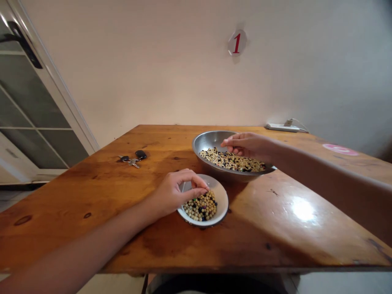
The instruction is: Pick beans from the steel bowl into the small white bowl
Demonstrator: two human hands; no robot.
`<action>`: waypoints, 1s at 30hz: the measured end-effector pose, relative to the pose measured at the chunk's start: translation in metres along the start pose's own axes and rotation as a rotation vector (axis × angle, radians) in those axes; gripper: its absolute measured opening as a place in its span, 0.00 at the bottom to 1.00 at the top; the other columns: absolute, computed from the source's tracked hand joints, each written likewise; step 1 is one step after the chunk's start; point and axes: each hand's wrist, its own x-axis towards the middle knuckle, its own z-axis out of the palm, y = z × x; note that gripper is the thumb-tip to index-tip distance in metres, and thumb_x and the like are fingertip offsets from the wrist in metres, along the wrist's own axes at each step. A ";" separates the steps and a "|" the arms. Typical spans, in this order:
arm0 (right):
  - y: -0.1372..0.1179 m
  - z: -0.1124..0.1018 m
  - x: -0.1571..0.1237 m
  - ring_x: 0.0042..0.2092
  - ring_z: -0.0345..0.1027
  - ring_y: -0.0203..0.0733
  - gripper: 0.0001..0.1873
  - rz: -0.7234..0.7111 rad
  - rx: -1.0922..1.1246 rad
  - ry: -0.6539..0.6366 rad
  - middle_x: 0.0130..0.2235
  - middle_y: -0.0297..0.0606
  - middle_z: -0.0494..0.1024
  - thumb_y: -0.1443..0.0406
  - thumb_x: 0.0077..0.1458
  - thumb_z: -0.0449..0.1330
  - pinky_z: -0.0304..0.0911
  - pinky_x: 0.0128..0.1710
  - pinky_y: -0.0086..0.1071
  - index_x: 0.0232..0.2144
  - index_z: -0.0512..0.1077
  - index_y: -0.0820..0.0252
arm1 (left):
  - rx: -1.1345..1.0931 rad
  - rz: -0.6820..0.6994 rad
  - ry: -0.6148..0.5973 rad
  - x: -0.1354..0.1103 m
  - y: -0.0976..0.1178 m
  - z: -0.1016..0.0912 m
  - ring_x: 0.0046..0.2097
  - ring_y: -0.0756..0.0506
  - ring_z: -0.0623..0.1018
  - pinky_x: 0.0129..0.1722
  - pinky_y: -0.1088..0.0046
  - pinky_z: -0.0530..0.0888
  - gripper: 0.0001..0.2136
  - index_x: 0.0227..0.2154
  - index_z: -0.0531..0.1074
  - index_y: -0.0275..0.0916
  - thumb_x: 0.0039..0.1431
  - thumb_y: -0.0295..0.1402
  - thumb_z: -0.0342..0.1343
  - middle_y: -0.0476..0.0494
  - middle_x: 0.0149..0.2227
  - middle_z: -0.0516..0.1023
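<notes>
A small white bowl (223, 204) with a dark rim stands near the table's front and holds small round pale balls (200, 209), mixed with dark ones and a green one. My left hand (183, 188) reaches over its left side, thumb and fingertips pinched together just above the balls. Behind it, a wide steel bowl (203, 141) holds many similar pale and dark balls (229, 160). My right hand (240, 143) hangs over that bowl with its fingertips pressed together. Whatever either pinch holds is too small to make out.
Keys with black fobs (133, 158) lie on the wooden table (122, 196) at the left. At the back right are a white power strip (281, 128) with a plug and a pink round sticker (339, 149). A wall (153, 73) rises behind the table.
</notes>
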 end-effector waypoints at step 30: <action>0.054 0.054 -0.063 0.20 0.37 0.27 0.12 -0.007 0.213 -0.011 0.20 0.23 0.49 0.59 0.61 0.51 0.33 0.18 0.26 0.29 0.64 0.60 | 0.054 -0.080 0.055 -0.002 -0.005 0.002 0.35 0.48 0.75 0.37 0.74 0.69 0.08 0.29 0.76 0.38 0.52 0.38 0.60 0.45 0.32 0.77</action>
